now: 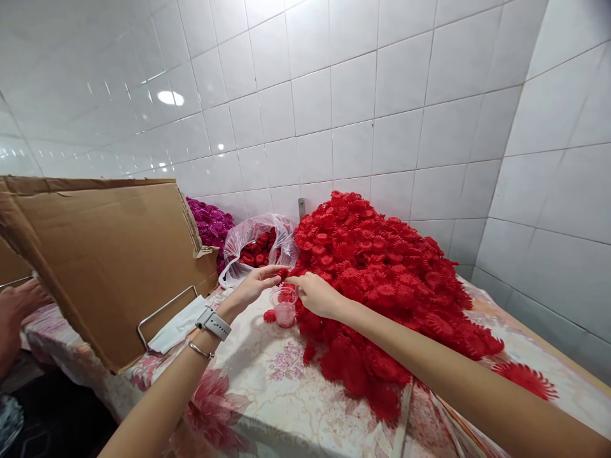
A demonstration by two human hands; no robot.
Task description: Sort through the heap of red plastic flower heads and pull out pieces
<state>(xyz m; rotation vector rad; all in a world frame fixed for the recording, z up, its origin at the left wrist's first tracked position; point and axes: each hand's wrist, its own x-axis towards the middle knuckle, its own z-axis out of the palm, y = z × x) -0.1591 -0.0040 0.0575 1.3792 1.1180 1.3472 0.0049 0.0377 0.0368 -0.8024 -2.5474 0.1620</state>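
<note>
A small red artificial flower is at the fingertips of my left hand, pinched between thumb and fingers. My right hand is curled, its index finger stretched toward that flower; whether its other fingers hold anything is hidden. Just below both hands stands a clear plastic cup with pinkish contents and some red at its rim. Against my right hand and forearm rises a big heap of red artificial flower pieces. One loose red piece lies left of the cup.
Behind the hands sits a clear plastic bag of dark red flowers. Purple flowers are piled behind a tall cardboard sheet. White paper lies at a metal wire stand. Another person's hand shows at far left.
</note>
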